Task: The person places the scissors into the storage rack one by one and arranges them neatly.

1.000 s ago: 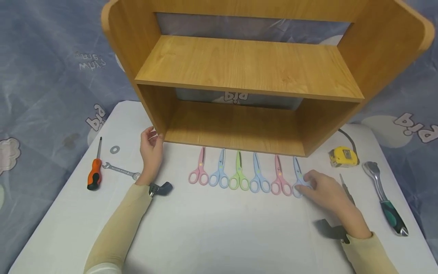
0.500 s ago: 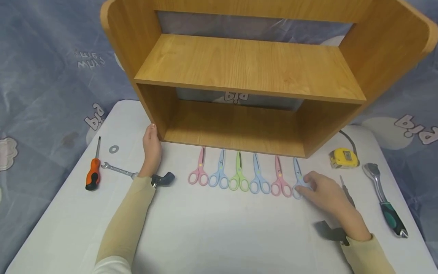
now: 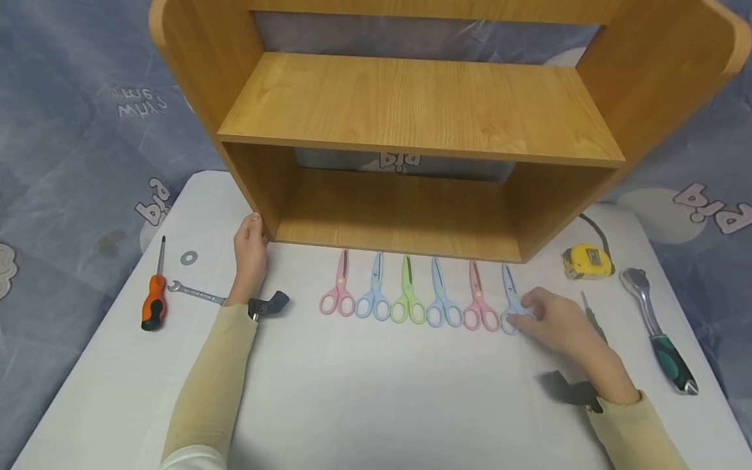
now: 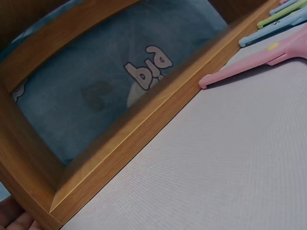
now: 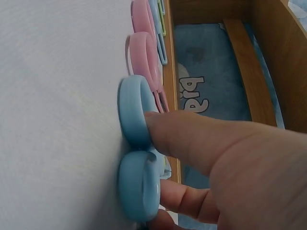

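My left hand [image 3: 250,254] rests against the outer side of the wooden desktop shelf [image 3: 420,101], at its lower left front corner; its fingertips [image 4: 21,223] show beside the panel in the left wrist view. At the right end of a row of scissors, my right hand [image 3: 561,324] pinches the handles of light blue scissors [image 5: 134,112], thumb at one finger loop, other fingers beyond. The scissors lie on the table, blades toward the shelf. Leftward along the shelf's front edge lie pink scissors [image 3: 479,303], blue scissors [image 3: 442,300], green scissors [image 3: 408,297] and more.
Left on the white table [image 3: 376,398] lie an orange screwdriver [image 3: 155,297], a washer [image 3: 189,258] and a wrench [image 3: 196,293]. Right are a yellow tape measure [image 3: 587,261], a green-handled ratchet [image 3: 664,343] and a thin dark tool [image 3: 595,318] partly behind my right hand.
My left hand has straightened its loosely curled fingers and come up against the shelf's side. The right hand keeps its pinch on the blue scissors. The head view has shifted slightly.
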Demonstrator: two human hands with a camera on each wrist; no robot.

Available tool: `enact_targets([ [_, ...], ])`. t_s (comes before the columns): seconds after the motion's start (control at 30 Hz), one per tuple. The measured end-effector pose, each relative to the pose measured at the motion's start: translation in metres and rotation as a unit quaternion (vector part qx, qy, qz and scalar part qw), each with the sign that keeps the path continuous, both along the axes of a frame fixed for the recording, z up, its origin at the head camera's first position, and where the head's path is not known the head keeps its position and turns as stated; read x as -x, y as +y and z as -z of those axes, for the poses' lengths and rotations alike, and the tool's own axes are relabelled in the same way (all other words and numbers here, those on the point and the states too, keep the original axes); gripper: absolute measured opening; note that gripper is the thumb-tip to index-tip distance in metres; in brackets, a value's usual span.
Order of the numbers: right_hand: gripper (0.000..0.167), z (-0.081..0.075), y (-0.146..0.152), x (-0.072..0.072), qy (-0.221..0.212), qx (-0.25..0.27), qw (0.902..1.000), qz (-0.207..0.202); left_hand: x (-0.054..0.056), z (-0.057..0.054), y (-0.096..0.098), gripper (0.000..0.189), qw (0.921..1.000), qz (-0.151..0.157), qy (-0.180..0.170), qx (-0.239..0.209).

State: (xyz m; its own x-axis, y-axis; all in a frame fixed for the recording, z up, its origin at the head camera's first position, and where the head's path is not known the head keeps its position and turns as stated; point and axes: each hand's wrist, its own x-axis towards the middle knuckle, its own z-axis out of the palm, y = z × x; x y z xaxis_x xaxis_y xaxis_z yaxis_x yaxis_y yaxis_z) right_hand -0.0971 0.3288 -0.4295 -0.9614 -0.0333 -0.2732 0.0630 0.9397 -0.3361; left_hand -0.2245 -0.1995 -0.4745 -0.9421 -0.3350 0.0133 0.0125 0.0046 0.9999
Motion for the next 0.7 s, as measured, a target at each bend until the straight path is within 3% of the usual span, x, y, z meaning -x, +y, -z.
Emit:
enact_targets([
  [0.13,0.059,-0.005,-0.003,0.002,-0.004,-0.002,1.0,0.0,-0.001,0.0,0.0,0.046,0.9995,-0.02,0.013,0.019],
  [0.3,0.078,-0.013,-0.003,-0.001,-0.028,-0.028,0.9992,0.006,-0.003,0.004,0.0,0.042,0.9959,-0.027,0.043,0.075],
  [0.4,0.075,-0.015,-0.003,-0.004,-0.044,-0.036,0.9983,0.011,-0.004,0.003,0.001,0.041,0.9943,-0.028,0.05,0.09],
  [0.57,0.055,-0.014,-0.004,-0.006,-0.046,-0.017,0.9986,0.02,-0.015,-0.014,0.008,0.04,0.9927,-0.028,0.051,0.106],
  [0.7,0.06,-0.012,-0.004,-0.006,-0.04,-0.008,0.9988,0.028,-0.026,-0.029,0.014,0.041,0.9909,-0.029,0.052,0.121],
])
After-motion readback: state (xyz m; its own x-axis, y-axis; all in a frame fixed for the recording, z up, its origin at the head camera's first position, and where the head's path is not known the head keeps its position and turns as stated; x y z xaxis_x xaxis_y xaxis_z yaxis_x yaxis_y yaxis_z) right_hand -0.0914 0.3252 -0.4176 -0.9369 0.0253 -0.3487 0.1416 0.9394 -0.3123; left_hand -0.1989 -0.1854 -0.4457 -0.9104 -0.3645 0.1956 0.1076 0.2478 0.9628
